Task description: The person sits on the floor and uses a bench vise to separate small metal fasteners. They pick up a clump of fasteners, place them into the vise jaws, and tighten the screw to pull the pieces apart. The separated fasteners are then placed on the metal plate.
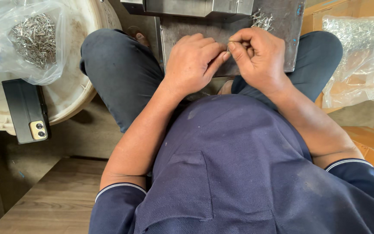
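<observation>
Beside L knee, clear bag [24,41] w/ prob. metal pins; hands [226,54] touching.

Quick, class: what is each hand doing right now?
Left hand: curled on the metal plate, holding nothing visible.
Right hand: fingers pinched shut on a small metal pin.

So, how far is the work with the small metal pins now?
Done: I cannot tell; no finished pieces show apart from the stock. In hand: the left hand and right hand meet over the grey metal plate, fingertips pinched on something too small to identify. Left: a little heap of loose pins on the plate, and two well-filled plastic bags of pins.
</observation>
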